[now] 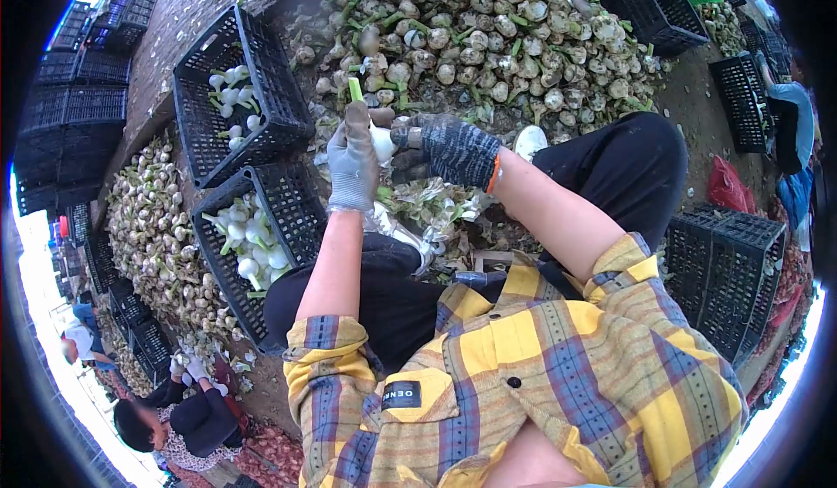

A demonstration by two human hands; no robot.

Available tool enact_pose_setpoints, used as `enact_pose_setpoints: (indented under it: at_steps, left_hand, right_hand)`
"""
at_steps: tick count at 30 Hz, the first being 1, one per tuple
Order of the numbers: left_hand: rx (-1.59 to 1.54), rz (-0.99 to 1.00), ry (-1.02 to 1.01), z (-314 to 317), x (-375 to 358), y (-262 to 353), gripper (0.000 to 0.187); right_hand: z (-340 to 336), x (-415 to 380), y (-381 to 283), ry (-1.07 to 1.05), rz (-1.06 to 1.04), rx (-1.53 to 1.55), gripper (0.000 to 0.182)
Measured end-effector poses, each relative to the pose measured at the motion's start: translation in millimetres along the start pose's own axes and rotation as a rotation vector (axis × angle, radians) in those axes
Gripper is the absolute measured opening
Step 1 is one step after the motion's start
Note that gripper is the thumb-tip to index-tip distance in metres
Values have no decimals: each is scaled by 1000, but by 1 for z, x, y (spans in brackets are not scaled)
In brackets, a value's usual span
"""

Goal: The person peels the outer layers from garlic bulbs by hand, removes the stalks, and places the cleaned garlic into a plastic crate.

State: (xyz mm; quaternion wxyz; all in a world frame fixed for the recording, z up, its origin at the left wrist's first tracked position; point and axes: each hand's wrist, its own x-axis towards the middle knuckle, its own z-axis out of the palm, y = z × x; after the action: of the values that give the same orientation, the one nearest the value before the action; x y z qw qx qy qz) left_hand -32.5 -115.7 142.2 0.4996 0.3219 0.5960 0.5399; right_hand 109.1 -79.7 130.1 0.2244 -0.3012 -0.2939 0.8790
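My left hand [353, 161], in a grey glove with a soiled palm, is wrapped around a white garlic bulb [382, 145]. The bulb's cut green stem [355, 90] sticks up above the fingers. My right hand [458, 150], in a dark knitted glove with an orange cuff, has its fingers closed against the right side of the same bulb. Whether those fingers also hold a small tool is hidden. Below the hands lies a litter of peeled skins and leaves [427, 209]. Beside my left forearm stands a black crate [292, 213] with clean white garlic bulbs [253, 240].
A large heap of unpeeled garlic [523, 44] lies ahead. Another black crate [283, 113] holds several white bulbs. A second garlic pile [161, 227] is at left, near a co-worker [196, 423]. On the right stand an upturned black crate [724, 270] and a red bag [731, 187].
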Motion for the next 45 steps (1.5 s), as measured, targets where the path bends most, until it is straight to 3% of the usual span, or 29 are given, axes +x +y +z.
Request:
enact_pose_setpoints:
  at_steps: [2, 4, 7, 11, 14, 17, 21, 22, 25, 29, 30, 37, 41, 42, 45]
  left_hand:
    - [16, -14, -15, -3, 1, -1, 58]
    - [5, -50, -33, -7, 2, -4, 57]
    - [154, 172, 30, -2, 7, -14, 52]
    - [168, 77, 72, -7, 10, -24, 48]
    - [-46, -25, 92, 4, 4, -10, 45]
    - [-92, -50, 91, 6, 1, 7, 44]
    - [-118, -55, 30, 0, 5, 1, 42]
    - [-117, -47, 13, 0, 6, 1, 42]
    - [-96, -29, -23, 2, 5, 2, 42]
    - [-15, -23, 48, 10, 0, 5, 41]
    - [6, -32, 84, 10, 0, 3, 39]
    - [-153, -79, 75, 1, 9, -8, 40]
    - [-203, -71, 70, 0, 9, -8, 41]
    - [-192, -77, 72, 1, 8, -6, 41]
    - [-119, -61, 62, 5, 3, 1, 43]
  right_hand:
    - [-4, -2, 2, -79, -147, -46, 31]
    - [-4, -1, 0, 58, -56, -160, 26]
    - [1, -5, -6, 208, 1, -334, 21]
    - [5, -5, -5, 351, -109, -506, 17]
    - [-21, 21, 22, 510, -256, -236, 14]
    - [-22, 11, 10, 634, -182, 18, 17]
    - [-55, 15, 19, 353, 83, -234, 31]
    - [-33, 1, 11, 361, 78, -30, 37]
    - [-10, -3, -2, 63, 29, 274, 37]
    - [-14, 7, 11, 57, -116, 143, 39]
    - [-13, 7, 12, 150, -117, 167, 21]
    - [-18, 6, 16, 432, -211, 150, 15]
    - [-53, 19, 37, 435, -244, -716, 21]
    - [-57, 18, 34, 385, -312, -1018, 33]
    - [-1, -5, 4, 327, -5, -299, 33]
